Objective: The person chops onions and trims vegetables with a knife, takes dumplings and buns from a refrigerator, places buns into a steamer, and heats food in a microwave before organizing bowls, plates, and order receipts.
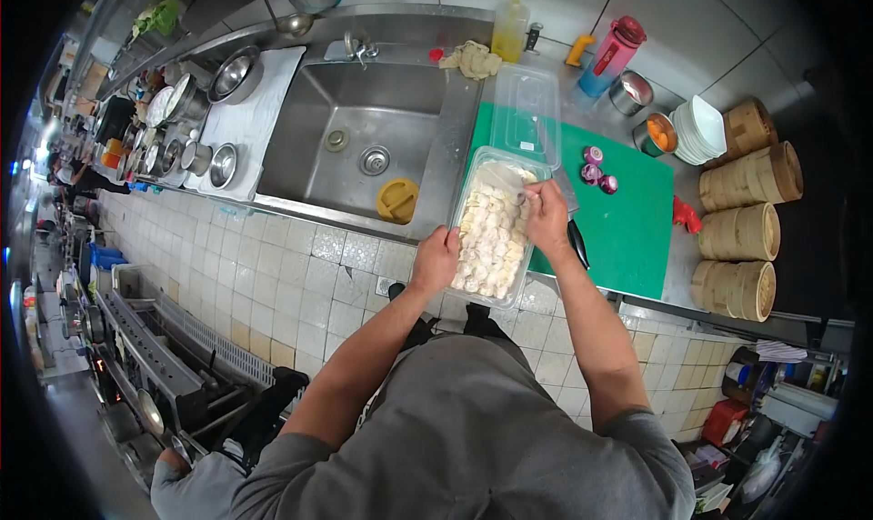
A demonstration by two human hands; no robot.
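A clear plastic container point(506, 299) full of pale, floury pieces that look like dumplings point(491, 238) is tilted over the counter's front edge. My left hand point(436, 261) is closed around its left side. At the far right corner of the container, my right hand point(547, 215) is closed in a pinch on what looks like a translucent plastic sheet point(500, 176) lying over the far pieces. Behind the container rests a clear plastic lid point(526, 111). To the right, cut purple onions point(592, 173) lie on a green cutting board point(627, 238). A black-handled knife point(577, 245) is beside my right wrist.
Left of the container is a steel sink point(309, 156) with a yellow strainer point(397, 200). Bamboo steamers point(738, 232), stacked white plates point(698, 129) and a bottle point(614, 56) stand at right. Metal bowls point(223, 165) sit at left. Another person point(205, 484) is close behind on the left.
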